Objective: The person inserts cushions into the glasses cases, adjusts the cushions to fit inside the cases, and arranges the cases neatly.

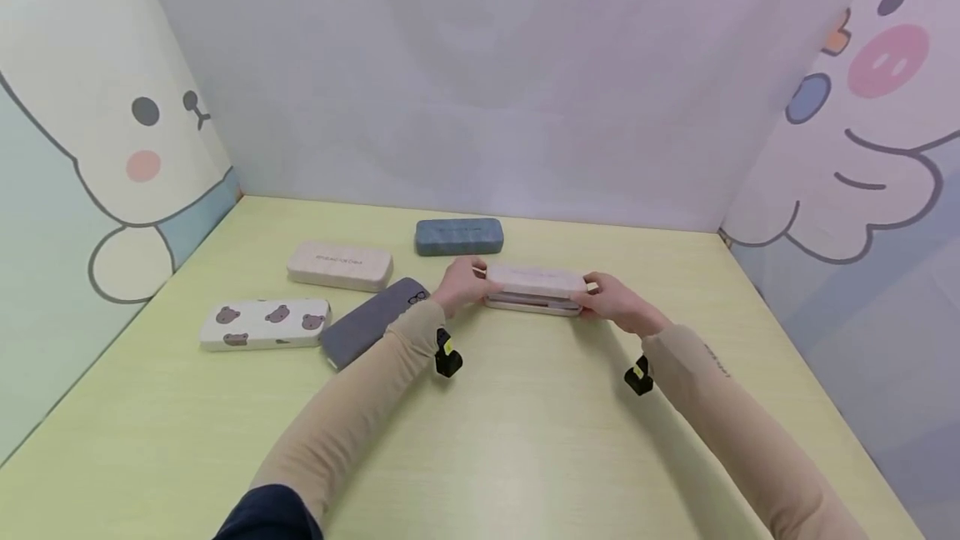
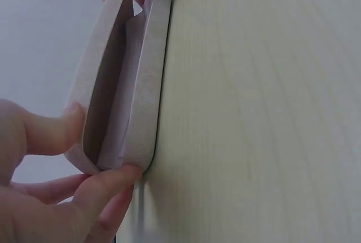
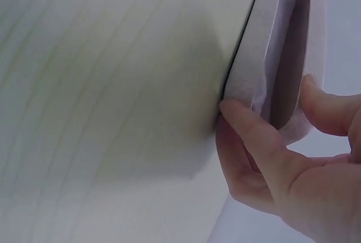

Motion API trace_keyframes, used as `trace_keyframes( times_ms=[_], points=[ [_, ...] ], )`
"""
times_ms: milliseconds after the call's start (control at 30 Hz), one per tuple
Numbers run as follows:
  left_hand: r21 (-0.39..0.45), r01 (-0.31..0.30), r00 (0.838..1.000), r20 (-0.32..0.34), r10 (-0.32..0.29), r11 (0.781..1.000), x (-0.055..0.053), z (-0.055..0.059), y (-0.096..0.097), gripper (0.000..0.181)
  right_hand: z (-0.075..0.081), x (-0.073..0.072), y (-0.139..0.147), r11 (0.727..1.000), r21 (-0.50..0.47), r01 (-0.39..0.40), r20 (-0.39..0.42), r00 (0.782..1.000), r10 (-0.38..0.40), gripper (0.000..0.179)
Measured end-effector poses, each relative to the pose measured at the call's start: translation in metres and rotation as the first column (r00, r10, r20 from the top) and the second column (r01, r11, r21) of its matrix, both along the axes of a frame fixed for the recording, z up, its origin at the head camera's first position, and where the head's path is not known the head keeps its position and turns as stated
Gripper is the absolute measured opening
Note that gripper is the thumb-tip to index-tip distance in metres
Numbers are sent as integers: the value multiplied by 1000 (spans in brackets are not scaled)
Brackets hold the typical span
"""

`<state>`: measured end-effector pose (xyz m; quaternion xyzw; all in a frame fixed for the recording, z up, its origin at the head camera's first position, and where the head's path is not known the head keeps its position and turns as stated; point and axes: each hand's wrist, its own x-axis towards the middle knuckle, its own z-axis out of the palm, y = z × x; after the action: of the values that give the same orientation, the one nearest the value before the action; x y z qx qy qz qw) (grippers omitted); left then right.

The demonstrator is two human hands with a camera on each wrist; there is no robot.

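Note:
A pale pink glasses case (image 1: 536,280) lies on the table with its lid partly raised, leaving a gap along the front. My left hand (image 1: 459,286) grips its left end, thumb on the lid and fingers at the lower shell, as the left wrist view shows. At the opposite end my right hand (image 1: 621,307) holds it the same way, thumb against the lid (image 3: 317,40) and fingers on the bottom half (image 3: 251,57). Inside, a pale lining or cloth (image 2: 125,85) shows; what else lies within is hidden.
A blue glasses case (image 1: 459,237) stands behind the hands. To the left lie another pink case (image 1: 340,266), a dark grey case (image 1: 367,329) partly under the left forearm, and a white bear-print case (image 1: 264,325). Printed cloth walls (image 1: 480,107) border the table (image 1: 510,440).

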<state>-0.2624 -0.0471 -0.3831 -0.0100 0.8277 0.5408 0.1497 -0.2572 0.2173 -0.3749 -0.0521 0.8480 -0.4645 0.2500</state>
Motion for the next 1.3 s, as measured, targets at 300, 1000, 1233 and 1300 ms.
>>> trace_keyframes(
  times_ms=[300, 1000, 1233, 1300],
  points=[
    [-31, -50, 997, -57, 48, 998, 5, -4, 0, 58, -4, 8, -10, 988, 148, 44, -113, 993, -27, 50],
    [-2, -109, 992, -64, 109, 994, 7, -12, 7, 60, -11, 14, -17, 957, 267, 117, -184, 981, -69, 58],
    [-26, -101, 993, -62, 99, 995, 7, -9, 10, 60, -11, 13, -18, 947, 304, 106, -215, 976, -40, 55],
    [-34, -99, 993, -67, 96, 995, 7, -7, 11, 60, -11, 13, -18, 940, 327, 97, -241, 970, -16, 50]
  ],
)
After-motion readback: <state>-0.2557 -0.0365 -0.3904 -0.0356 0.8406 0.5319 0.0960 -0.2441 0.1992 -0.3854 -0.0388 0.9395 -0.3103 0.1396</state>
